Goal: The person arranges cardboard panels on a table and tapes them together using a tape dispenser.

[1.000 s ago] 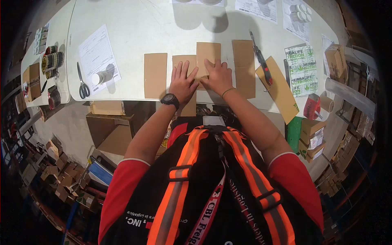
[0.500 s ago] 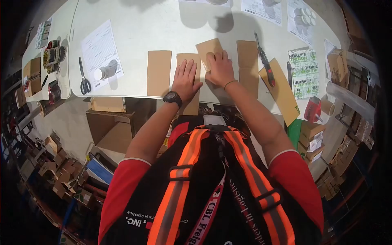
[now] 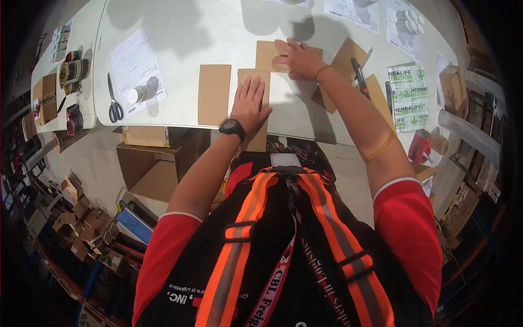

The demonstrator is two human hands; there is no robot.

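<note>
My left hand [image 3: 250, 104] lies flat, fingers stretched, on an upright cardboard strip [image 3: 255, 143] that juts over the table's front edge. My right hand [image 3: 299, 60] rests spread on a crosswise cardboard strip [image 3: 267, 54] beyond the first strip's far end. Another cardboard strip [image 3: 214, 95] lies to the left, apart from my left hand. Right of my right hand, a tilted cardboard piece [image 3: 345, 57] lies by the black and red cutter [image 3: 359, 79], partly hidden by my forearm. A yellowish cardboard piece [image 3: 379, 95] is under the cutter.
Black scissors [image 3: 115, 109] and a white bottle [image 3: 137, 95] on a paper sheet [image 3: 136, 62] are at the left. Tape rolls [image 3: 74, 71] stand farther left. At the right are a green printed packet [image 3: 407, 103], a red tape dispenser [image 3: 418, 146] and a carton [image 3: 453, 90].
My right hand has moved away from me, and the strip under it has turned crosswise. The right-hand strip has shifted right and tilted. My left hand stays flat on its strip.
</note>
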